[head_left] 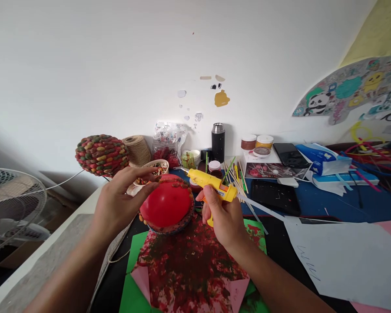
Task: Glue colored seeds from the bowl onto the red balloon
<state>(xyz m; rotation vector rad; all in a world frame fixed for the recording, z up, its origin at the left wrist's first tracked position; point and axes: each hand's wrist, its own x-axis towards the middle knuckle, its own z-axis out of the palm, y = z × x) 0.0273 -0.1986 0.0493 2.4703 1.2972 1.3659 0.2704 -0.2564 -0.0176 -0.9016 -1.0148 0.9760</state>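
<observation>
My right hand [222,217] grips a yellow glue gun [211,182], its nozzle pointing left toward a red balloon [166,204]. The balloon sits in a bead-covered half shell [172,228] with small coloured seeds along its upper rim. My left hand [122,198] is closed in a pinch just above the balloon's left top, fingertips holding something small I cannot make out. Under the balloon lies a red-splattered sheet [189,265] on green paper [132,291].
A finished seed-covered ball [101,154] and a twine spool [137,150] stand at the back left. A black flask [218,141], jars, sticks [236,176], a phone [289,154], a black tray [275,195] and white paper [342,256] fill the right. A fan [11,208] stands at the left.
</observation>
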